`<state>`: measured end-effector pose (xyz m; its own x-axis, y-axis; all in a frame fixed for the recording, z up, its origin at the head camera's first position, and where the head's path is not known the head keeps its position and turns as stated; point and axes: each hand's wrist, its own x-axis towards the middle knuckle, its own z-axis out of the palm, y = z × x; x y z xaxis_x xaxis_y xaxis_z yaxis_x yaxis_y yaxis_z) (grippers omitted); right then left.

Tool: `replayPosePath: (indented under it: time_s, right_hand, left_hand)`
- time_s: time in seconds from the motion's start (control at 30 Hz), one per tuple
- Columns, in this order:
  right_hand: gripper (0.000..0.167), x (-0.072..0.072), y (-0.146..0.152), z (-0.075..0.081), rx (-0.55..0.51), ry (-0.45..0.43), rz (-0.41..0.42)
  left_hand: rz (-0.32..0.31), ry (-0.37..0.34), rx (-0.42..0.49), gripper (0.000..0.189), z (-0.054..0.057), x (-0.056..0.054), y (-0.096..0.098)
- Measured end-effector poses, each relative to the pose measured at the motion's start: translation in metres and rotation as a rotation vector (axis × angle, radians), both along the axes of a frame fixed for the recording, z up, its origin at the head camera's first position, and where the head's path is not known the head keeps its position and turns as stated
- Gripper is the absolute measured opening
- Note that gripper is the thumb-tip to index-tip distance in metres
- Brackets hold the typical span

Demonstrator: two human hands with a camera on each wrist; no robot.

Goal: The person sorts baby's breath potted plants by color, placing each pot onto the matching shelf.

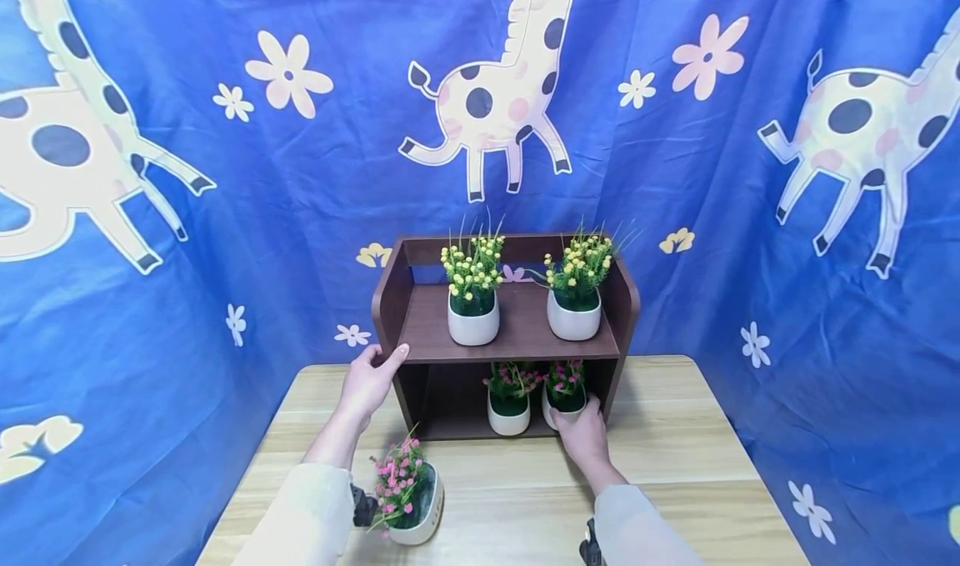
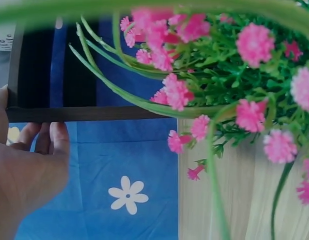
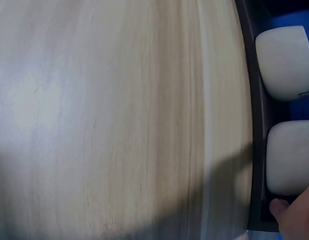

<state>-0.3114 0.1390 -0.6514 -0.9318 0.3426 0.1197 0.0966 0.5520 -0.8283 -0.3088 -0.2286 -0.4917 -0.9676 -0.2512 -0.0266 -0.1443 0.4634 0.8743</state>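
A dark brown two-tier shelf (image 1: 442, 349) stands on the table. My left hand (image 1: 369, 383) grips its left side panel, thumb in front and fingers behind, as the left wrist view also shows. On the lower tier, my right hand (image 1: 585, 437) holds the white pot (image 1: 551, 412) of pink flowers at the right end, thumb at its front left and fingers along its right side. Another white pot (image 1: 508, 420) with pink flowers sits just left of it. In the right wrist view, a fingertip (image 3: 278, 205) lies against the lower pot (image 3: 290, 157).
Two white pots of yellow flowers, a left one (image 1: 474, 324) and a right one (image 1: 573, 320), stand on the upper tier. A third pink-flowered pot (image 1: 427, 520) stands on the wooden table (image 1: 510, 499) beside my left forearm. Behind hangs a blue giraffe-print curtain (image 1: 337, 182).
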Motion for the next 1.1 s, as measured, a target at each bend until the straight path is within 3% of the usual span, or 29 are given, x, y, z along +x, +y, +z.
replayPosePath:
  time_s: [0.33,0.37,0.43,0.53,0.6,0.67,0.77,0.93,1.1]
  right_hand:
    - [0.084,0.009,0.002,0.007,-0.003,0.013,0.027]
    - [0.084,0.01,0.003,0.005,-0.008,0.027,0.028]
    - [0.085,0.004,0.006,-0.013,0.028,0.076,0.016]
    - [0.084,0.007,0.009,-0.02,0.059,0.118,-0.004]
    - [0.082,0.013,0.01,-0.015,0.04,0.129,-0.003]
    - [0.078,0.026,0.008,0.007,-0.014,0.116,0.007]
    - [0.072,0.036,0.008,0.024,-0.055,0.089,0.003]
    - [0.052,0.039,0.017,0.037,-0.057,0.092,-0.06]
    - [0.038,0.036,0.029,0.052,-0.109,0.203,-0.101]
  left_hand:
    - [-0.015,-0.001,-0.132,0.061,0.012,0.007,0.004]
    - [-0.018,0.002,-0.143,0.06,0.013,0.007,0.003]
    - [-0.028,0.007,-0.162,0.061,0.014,0.007,0.003]
    - [-0.042,0.012,-0.172,0.061,0.014,0.007,0.003]
    - [-0.051,0.017,-0.168,0.062,0.012,0.007,0.003]
    - [-0.06,0.024,-0.162,0.063,0.011,0.009,0.001]
    - [-0.085,0.026,-0.157,0.067,0.009,0.011,-0.001]
    - [-0.144,0.005,-0.151,0.075,0.001,0.02,-0.009]
    - [-0.215,-0.045,-0.077,0.071,-0.017,0.034,-0.025]
